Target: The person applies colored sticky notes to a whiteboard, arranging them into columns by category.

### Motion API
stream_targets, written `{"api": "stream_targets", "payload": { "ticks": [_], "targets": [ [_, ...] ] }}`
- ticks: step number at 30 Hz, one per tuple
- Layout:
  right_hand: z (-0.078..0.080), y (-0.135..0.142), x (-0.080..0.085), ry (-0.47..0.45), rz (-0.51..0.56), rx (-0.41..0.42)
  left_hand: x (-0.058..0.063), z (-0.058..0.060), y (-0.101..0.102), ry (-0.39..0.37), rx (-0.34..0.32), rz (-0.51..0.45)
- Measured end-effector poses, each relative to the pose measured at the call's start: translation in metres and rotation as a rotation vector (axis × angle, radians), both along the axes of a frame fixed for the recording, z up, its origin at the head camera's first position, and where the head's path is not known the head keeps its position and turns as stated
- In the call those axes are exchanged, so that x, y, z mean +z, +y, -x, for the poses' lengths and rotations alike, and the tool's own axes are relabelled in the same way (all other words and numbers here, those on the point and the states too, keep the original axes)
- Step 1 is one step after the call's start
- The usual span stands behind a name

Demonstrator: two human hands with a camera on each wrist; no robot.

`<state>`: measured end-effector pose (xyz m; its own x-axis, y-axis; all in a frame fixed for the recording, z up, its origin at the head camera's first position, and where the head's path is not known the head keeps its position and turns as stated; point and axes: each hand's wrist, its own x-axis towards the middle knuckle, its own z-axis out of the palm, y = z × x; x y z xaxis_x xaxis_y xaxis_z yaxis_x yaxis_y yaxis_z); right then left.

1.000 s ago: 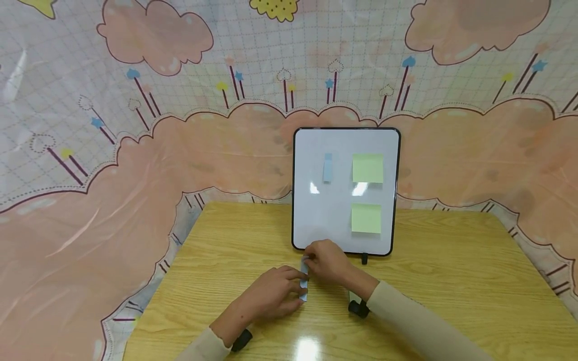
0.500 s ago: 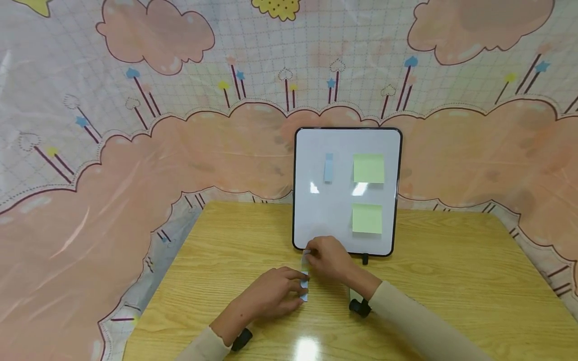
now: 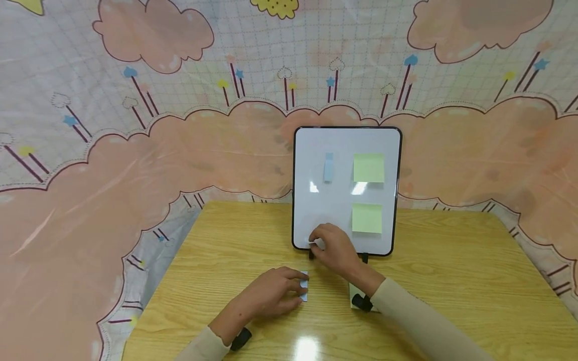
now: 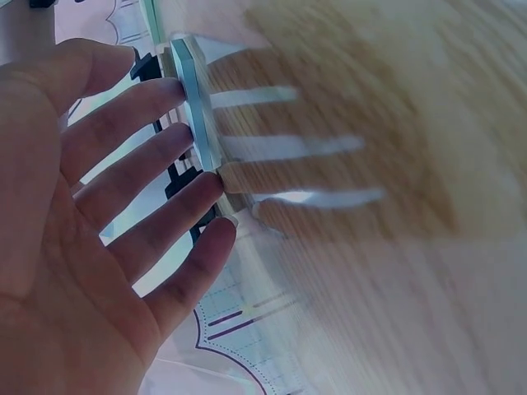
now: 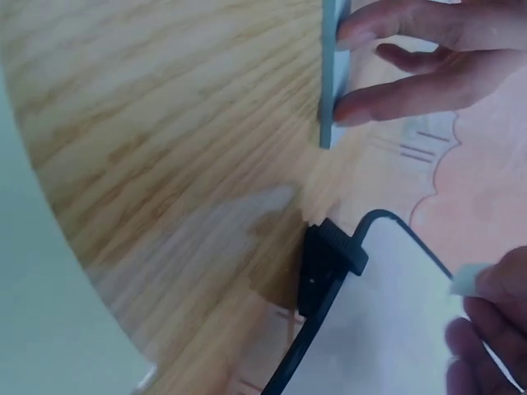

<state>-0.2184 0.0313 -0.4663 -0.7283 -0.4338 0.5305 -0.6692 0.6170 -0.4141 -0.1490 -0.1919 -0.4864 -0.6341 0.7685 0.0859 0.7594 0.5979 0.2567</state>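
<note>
My left hand [image 3: 276,293] lies over a narrow light-blue sticky note pad [image 4: 198,107] on the table. Its fingertips touch the pad while the fingers stay fairly straight, as the left wrist view shows. Between thumb and fingertips, my right hand [image 3: 337,253] pinches a small pale-blue sticky note [image 5: 466,280], partly hidden by the fingers. That hand is in front of the lower left corner of the whiteboard [image 3: 322,213]. Higher on the board, one blue sticky note [image 3: 328,168] hangs left of two green sticky notes [image 3: 368,168], which are stuck one above the other.
Black feet [image 3: 365,258] hold the whiteboard upright at the back of the wooden table [image 3: 235,240]. A pale green pad [image 3: 354,297] lies partly under my right wrist. Behind the table hangs a patterned cloth [image 3: 235,145].
My right hand has drawn the blue note off the pad and lifted it up to the board's lower left. The left hand has stayed on the pad.
</note>
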Motion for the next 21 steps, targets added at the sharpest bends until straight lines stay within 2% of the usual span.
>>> {"api": "stream_targets", "payload": {
  "ticks": [4, 9, 15, 21],
  "targets": [
    [0.004, 0.002, -0.002, 0.126, 0.056, 0.018, 0.001, -0.001, -0.001, -0.013, 0.001, -0.002],
    [0.009, 0.005, -0.004, 0.219, 0.108, 0.047, 0.001, -0.001, -0.002, -0.027, -0.006, -0.009],
    [0.014, 0.009, 0.0, 0.314, 0.092, 0.049, -0.001, 0.0, -0.003, -0.035, -0.016, -0.006],
    [0.02, 0.011, 0.0, 0.423, 0.073, 0.01, -0.001, 0.0, -0.005, -0.039, -0.031, -0.006]
  ]
}}
